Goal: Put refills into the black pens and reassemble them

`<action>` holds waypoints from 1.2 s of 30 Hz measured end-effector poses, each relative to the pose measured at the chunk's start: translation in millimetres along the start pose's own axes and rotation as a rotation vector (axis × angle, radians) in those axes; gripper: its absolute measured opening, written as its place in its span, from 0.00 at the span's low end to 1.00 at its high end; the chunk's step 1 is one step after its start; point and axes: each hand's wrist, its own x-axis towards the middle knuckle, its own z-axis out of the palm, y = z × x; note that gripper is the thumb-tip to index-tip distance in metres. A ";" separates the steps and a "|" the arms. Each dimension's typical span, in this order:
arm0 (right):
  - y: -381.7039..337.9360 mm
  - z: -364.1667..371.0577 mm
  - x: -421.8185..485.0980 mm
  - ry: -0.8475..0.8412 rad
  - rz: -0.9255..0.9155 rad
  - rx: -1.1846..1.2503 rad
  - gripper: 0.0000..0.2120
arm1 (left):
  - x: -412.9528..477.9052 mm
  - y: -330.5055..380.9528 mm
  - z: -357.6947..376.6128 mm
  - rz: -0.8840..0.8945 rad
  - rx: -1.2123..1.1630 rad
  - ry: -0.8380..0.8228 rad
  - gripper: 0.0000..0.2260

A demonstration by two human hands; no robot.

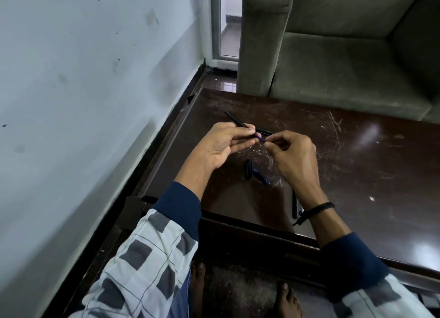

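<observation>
Two hands pinching, left (pixel 223 144) black barrel (pixel 235 119) angled far-left, right (pixel 291 154) blue refill (pixel 260 138)

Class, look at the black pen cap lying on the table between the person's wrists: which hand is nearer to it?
Roughly level; perhaps the right. The black pen cap lies below both: left hand up-left, right hand just right.

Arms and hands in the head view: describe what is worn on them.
Both hands are bare, left hand and right hand. Each forearm shows a dark navy cuff, and above it a white sleeve with thin dark grid lines and grey square patches. The right wrist carries a thin black cord band with a loose knotted end. No rings or watch are visible.
</observation>
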 end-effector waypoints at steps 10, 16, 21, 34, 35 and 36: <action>-2.9 2.9 -4.0 -0.003 -0.039 0.016 0.06 | -0.4 1.4 -3.1 -0.002 0.017 -0.016 0.06; -2.5 3.5 -4.9 -0.001 -0.042 0.013 0.07 | 0.3 0.5 -4.1 -0.024 0.021 -0.022 0.06; -2.3 3.6 -4.3 -0.004 -0.039 0.012 0.06 | 0.1 1.1 -3.8 -0.027 0.024 -0.031 0.05; -0.5 3.8 -2.8 -0.020 -0.027 0.022 0.04 | -2.3 3.7 -2.8 -0.037 0.023 -0.039 0.05; -0.6 4.2 -3.1 -0.021 -0.030 0.020 0.04 | -2.6 4.0 -2.6 -0.039 0.027 -0.037 0.05; -0.8 4.1 -3.3 -0.022 -0.031 0.018 0.04 | -2.8 4.2 -2.3 -0.039 0.030 -0.035 0.06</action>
